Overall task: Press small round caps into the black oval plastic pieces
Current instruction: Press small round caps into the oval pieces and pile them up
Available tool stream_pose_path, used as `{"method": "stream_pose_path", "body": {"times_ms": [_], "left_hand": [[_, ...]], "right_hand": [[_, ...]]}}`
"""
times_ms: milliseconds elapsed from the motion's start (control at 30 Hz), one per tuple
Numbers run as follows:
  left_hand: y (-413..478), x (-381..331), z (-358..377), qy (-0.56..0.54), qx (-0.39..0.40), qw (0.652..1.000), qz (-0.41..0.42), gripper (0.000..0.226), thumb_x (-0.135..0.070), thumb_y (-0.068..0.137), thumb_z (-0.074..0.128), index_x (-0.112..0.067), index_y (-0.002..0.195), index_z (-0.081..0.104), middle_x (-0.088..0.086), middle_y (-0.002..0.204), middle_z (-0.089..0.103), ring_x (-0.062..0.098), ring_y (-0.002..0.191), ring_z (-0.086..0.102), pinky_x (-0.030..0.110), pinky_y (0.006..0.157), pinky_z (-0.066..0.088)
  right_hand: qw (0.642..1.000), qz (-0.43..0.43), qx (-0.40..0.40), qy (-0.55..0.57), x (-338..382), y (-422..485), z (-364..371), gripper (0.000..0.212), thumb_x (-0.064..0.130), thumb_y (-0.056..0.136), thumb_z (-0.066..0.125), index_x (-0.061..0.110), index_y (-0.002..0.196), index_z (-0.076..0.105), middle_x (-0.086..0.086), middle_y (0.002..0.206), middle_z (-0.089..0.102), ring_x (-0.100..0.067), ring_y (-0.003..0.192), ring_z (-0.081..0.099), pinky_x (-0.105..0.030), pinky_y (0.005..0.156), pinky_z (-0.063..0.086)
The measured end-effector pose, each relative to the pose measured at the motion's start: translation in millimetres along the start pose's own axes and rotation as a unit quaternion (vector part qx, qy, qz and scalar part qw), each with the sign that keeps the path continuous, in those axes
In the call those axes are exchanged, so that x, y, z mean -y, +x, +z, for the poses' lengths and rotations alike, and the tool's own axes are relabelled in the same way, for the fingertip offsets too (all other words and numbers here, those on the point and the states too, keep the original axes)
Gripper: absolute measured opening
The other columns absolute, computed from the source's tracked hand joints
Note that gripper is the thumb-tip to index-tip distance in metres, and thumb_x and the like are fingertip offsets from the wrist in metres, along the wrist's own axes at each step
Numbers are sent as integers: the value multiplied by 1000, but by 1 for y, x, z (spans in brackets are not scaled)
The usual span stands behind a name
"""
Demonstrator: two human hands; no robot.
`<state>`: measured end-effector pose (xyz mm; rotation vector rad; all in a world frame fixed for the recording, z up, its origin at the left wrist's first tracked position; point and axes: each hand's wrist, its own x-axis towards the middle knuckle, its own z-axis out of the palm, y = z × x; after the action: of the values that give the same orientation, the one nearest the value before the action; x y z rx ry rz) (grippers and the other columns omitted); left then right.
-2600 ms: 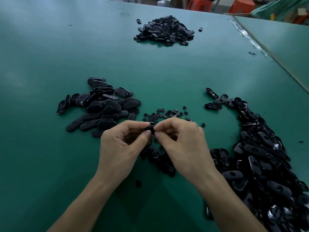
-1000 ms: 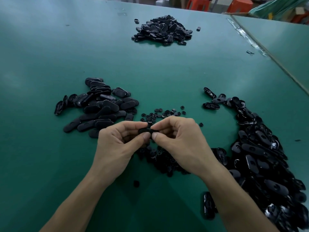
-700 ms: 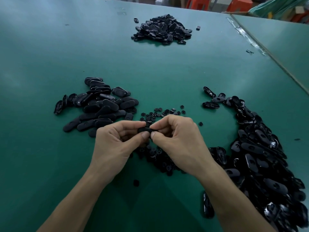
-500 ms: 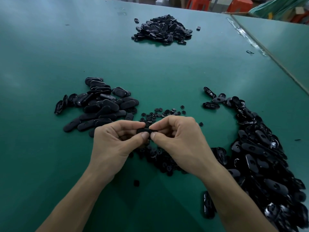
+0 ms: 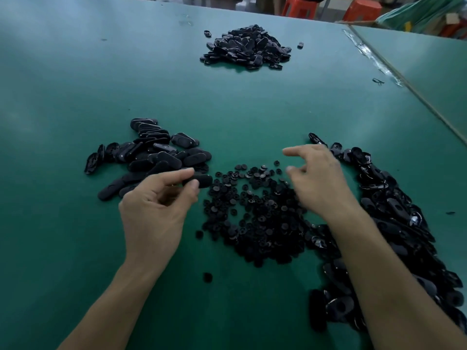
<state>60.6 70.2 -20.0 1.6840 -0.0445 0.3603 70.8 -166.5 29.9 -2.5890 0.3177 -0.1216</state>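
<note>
My left hand (image 5: 156,208) pinches one black oval piece (image 5: 201,180) between thumb and forefinger, just right of a pile of oval pieces (image 5: 149,157) lying flat on the green table (image 5: 227,104). My right hand (image 5: 318,180) hovers apart from it with fingers loosely spread and holds nothing, above the right edge of a heap of small round caps (image 5: 255,213). A long band of black oval pieces (image 5: 394,223) runs along the right side, partly hidden under my right forearm.
A third pile of black pieces (image 5: 247,48) sits at the far middle of the table. One loose cap (image 5: 207,277) lies near the front. A seam with a second table (image 5: 404,82) runs down the right. Orange stools (image 5: 300,6) stand beyond the far edge.
My hands were together, both pinching the oval piece. They have separated: the left keeps the piece and has moved left, the right has let go and swung right over the caps.
</note>
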Motion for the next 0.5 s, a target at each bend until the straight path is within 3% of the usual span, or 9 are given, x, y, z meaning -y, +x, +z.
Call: {"method": "stream_pose_path", "body": {"times_ms": [67,133,200,300,400,500], "left_hand": [[5,1,-5,37,-24,999,21,24,-14,86,77,-34,100,74,-13,83,76,11,74,74,23,74,60],[10,2,-10,63,-46,996,34,23,-16,86,77,-32,101,73,-18,83,74,5,75,73,20,74,59],[13,3,-15,96,-64,992,43,21,-18,85,78,-30,101,72,-24,85,70,-3,75,70,11,72,56],[16,6,-18,143,-72,986,34,19,-21,84,80,-31,99,72,-26,81,66,-6,70,67,4,67,50],[16,10,-20,200,-68,977,13,16,-24,84,79,-32,97,74,-23,79,66,3,67,65,17,64,54],[17,15,-22,251,-69,966,4,19,-26,84,79,-34,99,73,-10,86,67,17,71,61,32,63,53]], "right_hand": [[992,54,21,-108,-17,12,-5,48,13,100,51,31,145,48,-3,155,35,-30,135,37,-42,113,30],[980,99,50,-163,-28,18,-7,54,16,101,48,34,150,39,0,161,25,-35,140,28,-47,112,29],[975,115,64,-177,-35,20,-5,54,16,101,46,33,152,38,0,162,26,-36,140,29,-48,111,30],[980,93,19,-173,-41,17,-1,50,11,99,49,30,146,48,-6,151,44,-37,128,44,-45,102,40],[989,69,-29,-125,-43,16,0,44,4,96,52,26,132,63,-10,134,59,-33,120,54,-42,100,48],[992,79,-60,-73,-45,14,-2,37,2,97,52,22,121,72,-11,126,66,-29,109,63,-35,97,50]]}}
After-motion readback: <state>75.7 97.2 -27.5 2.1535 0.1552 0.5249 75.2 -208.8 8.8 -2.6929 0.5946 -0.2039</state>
